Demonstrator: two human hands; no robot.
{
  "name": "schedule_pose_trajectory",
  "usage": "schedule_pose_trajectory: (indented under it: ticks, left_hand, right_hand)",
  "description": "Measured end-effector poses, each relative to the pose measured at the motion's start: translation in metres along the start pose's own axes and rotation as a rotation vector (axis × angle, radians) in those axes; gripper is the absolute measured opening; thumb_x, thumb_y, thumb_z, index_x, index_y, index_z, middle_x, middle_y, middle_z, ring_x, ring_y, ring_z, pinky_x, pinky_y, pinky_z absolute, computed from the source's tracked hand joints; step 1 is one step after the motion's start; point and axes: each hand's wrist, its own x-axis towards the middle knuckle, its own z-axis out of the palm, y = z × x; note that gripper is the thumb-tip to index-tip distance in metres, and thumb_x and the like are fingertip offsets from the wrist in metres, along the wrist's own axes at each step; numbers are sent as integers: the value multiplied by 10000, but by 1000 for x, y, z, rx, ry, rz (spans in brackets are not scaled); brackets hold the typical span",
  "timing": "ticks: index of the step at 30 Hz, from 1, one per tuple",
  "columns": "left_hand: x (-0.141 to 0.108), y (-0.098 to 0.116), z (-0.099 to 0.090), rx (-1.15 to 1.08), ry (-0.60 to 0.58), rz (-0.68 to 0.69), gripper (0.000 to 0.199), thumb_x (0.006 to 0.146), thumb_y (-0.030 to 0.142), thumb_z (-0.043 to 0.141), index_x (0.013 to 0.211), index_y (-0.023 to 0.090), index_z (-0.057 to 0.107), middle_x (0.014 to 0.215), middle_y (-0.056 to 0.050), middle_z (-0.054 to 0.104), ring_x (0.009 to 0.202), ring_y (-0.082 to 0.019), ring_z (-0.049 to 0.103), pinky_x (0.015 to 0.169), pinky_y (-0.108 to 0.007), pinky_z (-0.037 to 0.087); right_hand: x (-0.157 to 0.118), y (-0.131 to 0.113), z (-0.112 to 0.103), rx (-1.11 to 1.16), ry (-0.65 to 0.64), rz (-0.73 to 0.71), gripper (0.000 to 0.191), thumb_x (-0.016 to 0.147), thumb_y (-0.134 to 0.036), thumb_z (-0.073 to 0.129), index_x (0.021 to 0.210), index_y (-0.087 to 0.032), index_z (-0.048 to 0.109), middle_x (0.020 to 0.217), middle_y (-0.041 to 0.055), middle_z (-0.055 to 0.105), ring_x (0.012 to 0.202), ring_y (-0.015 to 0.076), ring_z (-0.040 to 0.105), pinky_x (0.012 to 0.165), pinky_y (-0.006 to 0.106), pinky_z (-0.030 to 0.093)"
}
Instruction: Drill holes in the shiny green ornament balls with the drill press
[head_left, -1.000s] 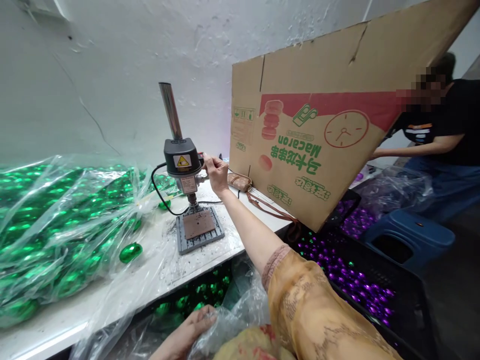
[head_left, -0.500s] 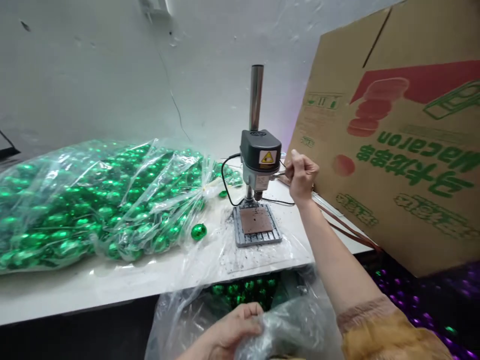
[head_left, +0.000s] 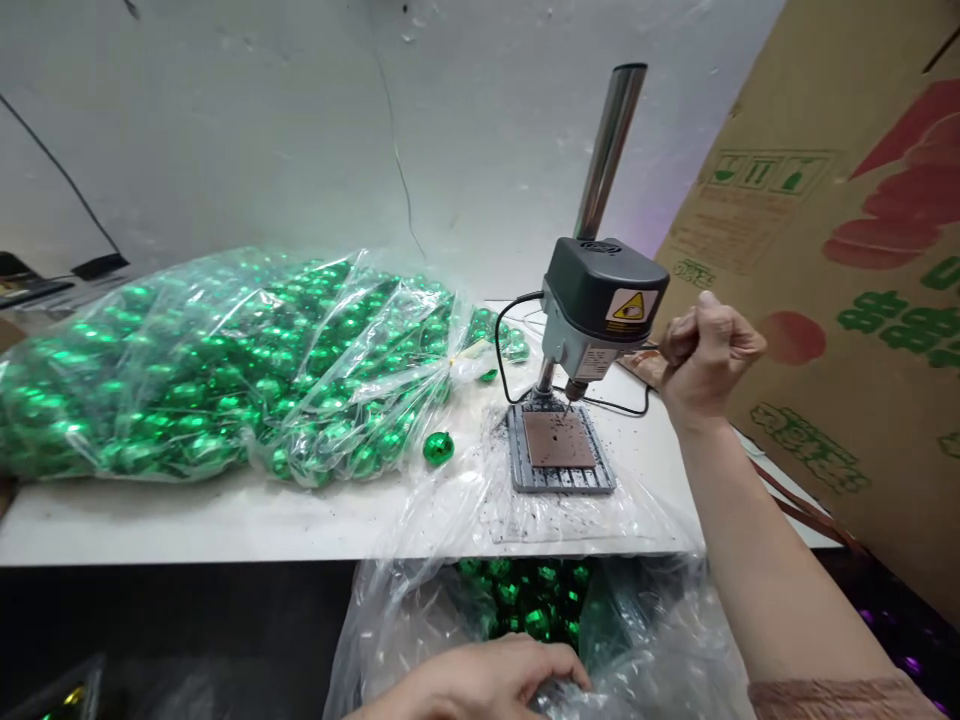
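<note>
A small bench drill press [head_left: 604, 285] stands on the white table, its bit hanging above a brown square plate [head_left: 555, 440] on the slotted base. My right hand [head_left: 709, 355] is closed in a fist round the press's feed lever. Low in the picture, my left hand [head_left: 499, 675] has its fingers curled on the crumpled rim of a clear plastic bag [head_left: 637, 665]; part of the fingers is hidden. Inside this bag, below the table edge, lie several shiny green balls [head_left: 536, 600]. One loose green ball [head_left: 439, 448] sits on the table left of the press.
A big tied clear bag [head_left: 225, 370] full of green balls covers the table's left side. At the right leans a large cardboard box [head_left: 795, 330]. Dark shavings lie around the press base, and a black cable [head_left: 501, 350] loops beside it. Purple balls [head_left: 911, 662] show at lower right.
The view has turned left and come closer, so the press appears larger and further right. My right hand stays on the lever. My left hand has shifted over the bag's rim.
</note>
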Motion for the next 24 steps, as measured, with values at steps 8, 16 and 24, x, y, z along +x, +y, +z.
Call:
schedule_pose_trajectory:
  ticks: [8,16,24]
  left_hand:
    - [-10,24,-23,23,642,14,366,863,409,682,1178,224,705,1143,-75,716,1048,-236,648,956,-329,496]
    - [-7,4,-150,688,1336,-409,349,955,280,487,1255,164,623,1191,-152,659,1115,-300,629,996,-418,468]
    - [17,-14,-169,908,1162,-522,440,930,298,536,1361,216,575,1056,-141,625,870,-283,637,827,-405,501]
  right_hand:
    - [-1,4,-5,86,-48,21,488,798,-445,691,455,-211,435,418,-46,370,362,38,303,408,305,152]
    - [0,2,-8,83,-140,87,448,823,-486,670,526,-177,537,438,-67,407,415,32,330,449,234,266]
    - [2,-3,-6,90,-238,94,481,893,-490,571,535,-177,499,486,-60,411,471,35,352,499,231,323]
